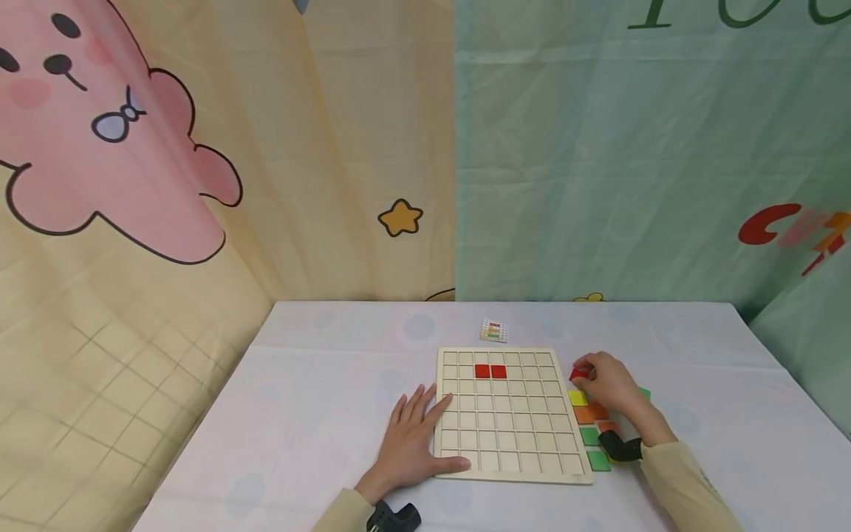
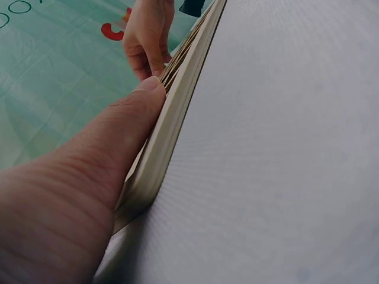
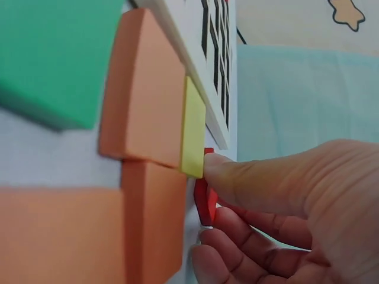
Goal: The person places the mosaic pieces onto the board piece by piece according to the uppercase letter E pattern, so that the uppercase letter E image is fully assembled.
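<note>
A pale wooden grid board (image 1: pixel 505 421) lies on the table, with two red square tiles (image 1: pixel 490 371) side by side in its upper part. My left hand (image 1: pixel 410 447) rests with fingers spread over the board's left edge, the thumb (image 2: pixel 133 109) along the near edge. Off the board's right side, my right hand (image 1: pixel 610 383) pinches a red tile (image 3: pixel 205 204) between thumb and fingers. Just below that hand are a yellow tile (image 1: pixel 578 398) and orange tiles (image 3: pixel 155 89). Part of the tile group is hidden under the right wrist.
Green tiles (image 1: pixel 599 461) lie at the near end of the group on the right. A small card with a coloured grid pattern (image 1: pixel 494 330) lies beyond the board. Printed curtains (image 1: pixel 359 148) hang behind the white-covered table (image 1: pixel 319 414).
</note>
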`<state>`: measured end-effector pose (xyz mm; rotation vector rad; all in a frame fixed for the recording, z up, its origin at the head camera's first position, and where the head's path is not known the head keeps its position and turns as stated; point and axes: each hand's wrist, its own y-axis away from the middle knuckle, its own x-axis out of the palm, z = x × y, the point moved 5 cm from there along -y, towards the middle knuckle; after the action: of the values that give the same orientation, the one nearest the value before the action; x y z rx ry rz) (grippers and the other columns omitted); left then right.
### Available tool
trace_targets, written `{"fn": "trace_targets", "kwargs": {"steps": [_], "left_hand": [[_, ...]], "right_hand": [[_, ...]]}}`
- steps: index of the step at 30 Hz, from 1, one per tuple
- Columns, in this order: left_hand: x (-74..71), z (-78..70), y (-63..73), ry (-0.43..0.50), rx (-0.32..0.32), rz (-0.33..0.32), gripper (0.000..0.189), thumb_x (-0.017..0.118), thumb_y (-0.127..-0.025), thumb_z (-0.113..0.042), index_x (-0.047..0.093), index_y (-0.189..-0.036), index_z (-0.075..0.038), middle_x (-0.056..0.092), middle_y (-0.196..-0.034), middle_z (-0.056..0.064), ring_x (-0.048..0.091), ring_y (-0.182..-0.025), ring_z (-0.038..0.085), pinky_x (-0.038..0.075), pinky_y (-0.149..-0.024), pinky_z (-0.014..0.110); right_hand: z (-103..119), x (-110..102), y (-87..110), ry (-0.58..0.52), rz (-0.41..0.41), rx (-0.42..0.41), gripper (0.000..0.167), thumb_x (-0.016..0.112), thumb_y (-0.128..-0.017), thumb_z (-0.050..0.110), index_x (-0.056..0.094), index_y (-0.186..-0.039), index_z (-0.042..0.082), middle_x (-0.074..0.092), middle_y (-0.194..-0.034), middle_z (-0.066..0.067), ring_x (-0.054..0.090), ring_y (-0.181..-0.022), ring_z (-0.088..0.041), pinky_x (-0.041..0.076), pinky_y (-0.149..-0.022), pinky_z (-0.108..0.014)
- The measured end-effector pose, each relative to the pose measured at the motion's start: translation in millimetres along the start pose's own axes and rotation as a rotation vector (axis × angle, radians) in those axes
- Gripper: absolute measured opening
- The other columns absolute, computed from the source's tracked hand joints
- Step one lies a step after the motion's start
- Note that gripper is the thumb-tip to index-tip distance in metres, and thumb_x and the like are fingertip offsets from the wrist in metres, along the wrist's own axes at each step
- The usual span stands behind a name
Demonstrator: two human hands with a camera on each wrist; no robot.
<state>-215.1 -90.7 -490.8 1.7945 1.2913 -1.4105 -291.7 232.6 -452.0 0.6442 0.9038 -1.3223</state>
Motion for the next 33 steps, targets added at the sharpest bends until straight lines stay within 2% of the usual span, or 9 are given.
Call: {"fn": "trace_targets", "kwargs": {"steps": [3, 8, 12, 19, 23, 25, 28, 33], "left_hand": [[-0.9, -0.1, -0.3, -0.003, -0.002, 0.004, 0.1, 0.054, -0.071, -0.08, 0.035, -0.148, -0.018, 0.022, -0.155, 0.009, 0.011, -0.142, 0.028, 0.006, -0.112, 0.048], [-2.8, 0.2, -0.3, -0.002, -0.004, 0.002, 0.1, 0.054, -0.072, -0.079, 0.035, -0.148, -0.017, 0.022, -0.155, 0.009, 0.011, -0.142, 0.028, 0.006, -0.112, 0.049], [-2.4, -0.2, -0.2, 0.0, -0.002, 0.001, 0.1, 0.054, -0.072, -0.079, 0.035, -0.148, -0.017, 0.022, -0.155, 0.009, 0.011, -0.142, 0.029, 0.006, -0.112, 0.049], [-2.0, -0.3, 0.1, 0.005, -0.002, 0.002, 0.1, 0.055, -0.071, -0.079, 0.035, -0.148, -0.018, 0.022, -0.155, 0.009, 0.011, -0.142, 0.028, 0.006, -0.112, 0.048], [-2.0, 0.3, 0.1, 0.008, -0.001, -0.002, 0.1, 0.055, -0.071, -0.079, 0.035, -0.148, -0.018, 0.023, -0.154, 0.008, 0.011, -0.142, 0.028, 0.006, -0.112, 0.048], [-1.8, 0.4, 0.0, 0.008, 0.001, -0.004, 0.1, 0.055, -0.071, -0.079, 0.035, -0.148, -0.018, 0.023, -0.154, 0.008, 0.011, -0.142, 0.027, 0.006, -0.112, 0.048], [-1.3, 0.2, -0.2, 0.008, 0.003, -0.006, 0.1, 0.055, -0.071, -0.078, 0.035, -0.148, -0.018, 0.023, -0.154, 0.008, 0.011, -0.142, 0.027, 0.006, -0.112, 0.048], [-0.7, -0.1, -0.2, 0.004, 0.002, -0.002, 0.1, 0.055, -0.071, -0.079, 0.035, -0.148, -0.018, 0.022, -0.155, 0.009, 0.011, -0.142, 0.028, 0.006, -0.112, 0.048]], "right_hand": [[-1.3, -0.6, 0.3, 0.0, -0.005, 0.004, 0.022, 0.071, -0.082, 0.004, 0.062, -0.098, -0.01, 0.054, -0.086, -0.013, 0.049, -0.073, -0.024, 0.048, -0.065, -0.04], [-3.1, 0.0, -3.1, -0.018, 0.048, 0.012, 0.023, 0.07, -0.083, 0.005, 0.057, -0.097, -0.008, 0.05, -0.086, -0.013, 0.047, -0.074, -0.025, 0.046, -0.064, -0.038], [-3.9, 0.9, -4.2, -0.038, 0.055, 0.018, 0.023, 0.071, -0.082, 0.004, 0.054, -0.095, -0.005, 0.052, -0.084, -0.01, 0.048, -0.074, -0.025, 0.046, -0.064, -0.037], [4.0, -0.7, 2.0, -0.096, -0.045, -0.008, 0.016, 0.07, -0.083, 0.004, 0.056, -0.091, 0.002, 0.055, -0.08, -0.004, 0.05, -0.069, -0.02, 0.044, -0.056, -0.031], [13.4, -0.9, -0.2, -0.143, -0.12, -0.056, 0.011, 0.07, -0.084, 0.004, 0.06, -0.089, 0.005, 0.055, -0.078, -0.002, 0.049, -0.065, -0.018, 0.043, -0.053, -0.03], [18.9, 2.5, -3.2, -0.177, -0.132, -0.08, 0.01, 0.071, -0.084, 0.004, 0.062, -0.089, 0.005, 0.054, -0.077, -0.002, 0.049, -0.064, -0.017, 0.043, -0.053, -0.03], [28.9, 11.4, -8.7, -0.226, -0.1, -0.115, 0.009, 0.071, -0.084, 0.005, 0.064, -0.09, 0.006, 0.055, -0.078, -0.001, 0.049, -0.063, -0.017, 0.043, -0.053, -0.029], [48.3, 27.9, -17.6, -0.281, -0.007, -0.168, 0.007, 0.068, -0.086, 0.004, 0.067, -0.092, 0.007, 0.061, -0.084, -0.001, 0.053, -0.07, -0.015, 0.047, -0.061, -0.03]]}}
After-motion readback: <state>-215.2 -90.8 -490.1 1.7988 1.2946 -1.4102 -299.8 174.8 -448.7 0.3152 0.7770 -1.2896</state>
